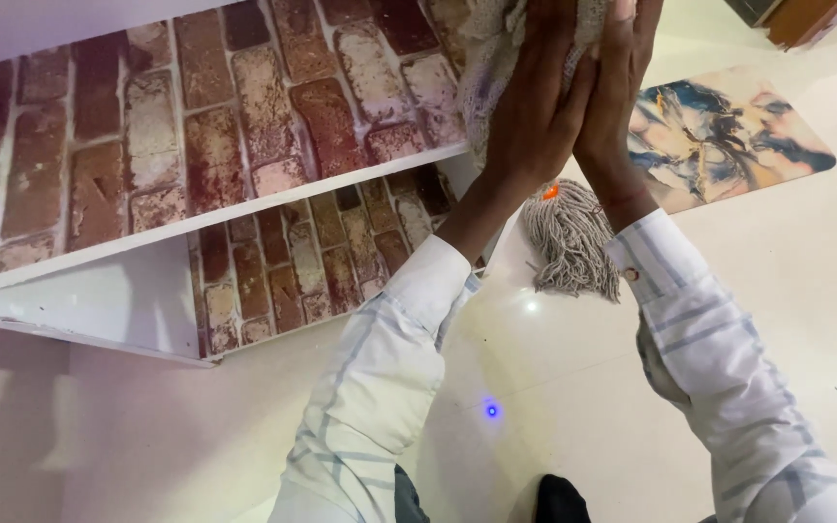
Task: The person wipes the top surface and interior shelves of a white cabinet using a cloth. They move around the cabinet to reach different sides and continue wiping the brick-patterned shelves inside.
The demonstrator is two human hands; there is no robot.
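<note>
My left hand (pixel 535 107) and my right hand (pixel 620 87) are raised at the top of the view, palms flat against each other. A beige knitted cloth (pixel 488 60) is pressed between them and bunches out to the left of my left hand. Both arms wear white sleeves with thin blue checks. The fingertips and the cloth's upper part are cut off by the frame's top edge. Below the hands, a grey string mop head (pixel 570 242) with an orange fitting lies on the pale glossy floor.
A white shelf unit (pixel 99 310) with brick-pattern surfaces fills the left, its upper board (pixel 196 116) close beside the cloth. A mat (pixel 728 131) with a blue and tan marbled pattern lies on the floor at right. Wooden furniture shows at the top right corner.
</note>
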